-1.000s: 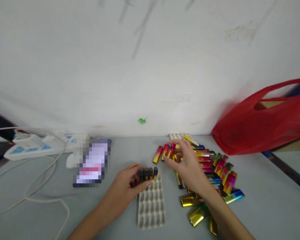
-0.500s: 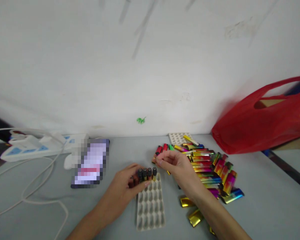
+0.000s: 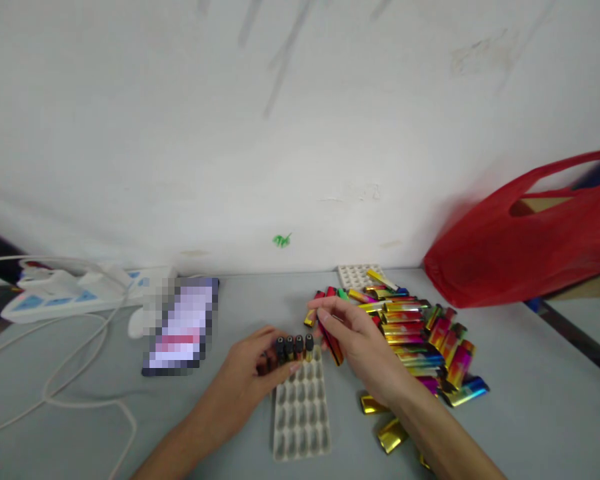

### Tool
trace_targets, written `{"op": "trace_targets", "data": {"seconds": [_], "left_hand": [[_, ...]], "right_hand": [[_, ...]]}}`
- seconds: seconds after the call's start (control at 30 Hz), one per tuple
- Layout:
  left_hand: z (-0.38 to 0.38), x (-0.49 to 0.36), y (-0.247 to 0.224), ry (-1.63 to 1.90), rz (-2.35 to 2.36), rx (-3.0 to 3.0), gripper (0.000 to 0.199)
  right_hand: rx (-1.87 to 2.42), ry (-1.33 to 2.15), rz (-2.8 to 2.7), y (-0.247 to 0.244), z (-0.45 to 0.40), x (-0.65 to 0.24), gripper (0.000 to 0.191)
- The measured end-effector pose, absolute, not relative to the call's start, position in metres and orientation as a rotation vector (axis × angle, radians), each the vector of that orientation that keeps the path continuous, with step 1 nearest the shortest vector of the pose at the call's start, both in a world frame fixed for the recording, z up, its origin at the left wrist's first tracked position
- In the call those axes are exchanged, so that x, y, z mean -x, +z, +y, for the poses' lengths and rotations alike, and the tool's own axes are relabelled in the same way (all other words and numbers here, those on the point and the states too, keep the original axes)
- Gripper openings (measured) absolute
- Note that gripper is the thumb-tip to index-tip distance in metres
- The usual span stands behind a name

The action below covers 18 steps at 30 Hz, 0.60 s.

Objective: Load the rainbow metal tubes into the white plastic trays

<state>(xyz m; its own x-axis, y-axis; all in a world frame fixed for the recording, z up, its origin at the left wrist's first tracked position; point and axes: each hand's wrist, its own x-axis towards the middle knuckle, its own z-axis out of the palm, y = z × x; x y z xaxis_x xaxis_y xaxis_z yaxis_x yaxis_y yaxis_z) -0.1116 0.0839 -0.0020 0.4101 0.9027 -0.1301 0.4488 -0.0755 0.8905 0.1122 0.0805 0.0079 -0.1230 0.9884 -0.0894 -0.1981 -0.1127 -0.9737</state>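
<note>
A pale grey slotted tray lies on the table in front of me. At its far end several black-topped lighters stand upright in a row. My left hand is curled around that row from the left, its thumb along the near side. Beyond the tray's far right corner, my right hand pinches a red lighter that tilts down toward the table. Just past its fingertips lie red and gold lighters. A pile of shiny multicoloured lighters spreads to the right, partly behind my right hand and forearm.
A second slotted tray rests by the wall. On the left are a phone, a white power strip and loose white cables. A red bag stands at the right. Gold lighters lie near my right forearm.
My right hand has shifted slightly, and a red lighter now shows slanting below its fingers. My left hand and the row of lighters have stayed in place.
</note>
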Motion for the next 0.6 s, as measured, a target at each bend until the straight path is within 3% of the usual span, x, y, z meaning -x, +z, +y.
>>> {"op": "trace_targets", "data": {"seconds": [0.3, 0.6], "left_hand": [[0.084, 0.112, -0.002, 0.588, 1.176, -1.705, 0.032], [0.084, 0.111, -0.002, 0.619, 1.183, -1.719, 0.029]], "right_hand": [[0.793, 1.486, -0.758, 0.012, 0.08, -0.095, 0.03], [0.769, 1.481, -0.864, 0.006, 0.075, -0.086, 0.022]]}}
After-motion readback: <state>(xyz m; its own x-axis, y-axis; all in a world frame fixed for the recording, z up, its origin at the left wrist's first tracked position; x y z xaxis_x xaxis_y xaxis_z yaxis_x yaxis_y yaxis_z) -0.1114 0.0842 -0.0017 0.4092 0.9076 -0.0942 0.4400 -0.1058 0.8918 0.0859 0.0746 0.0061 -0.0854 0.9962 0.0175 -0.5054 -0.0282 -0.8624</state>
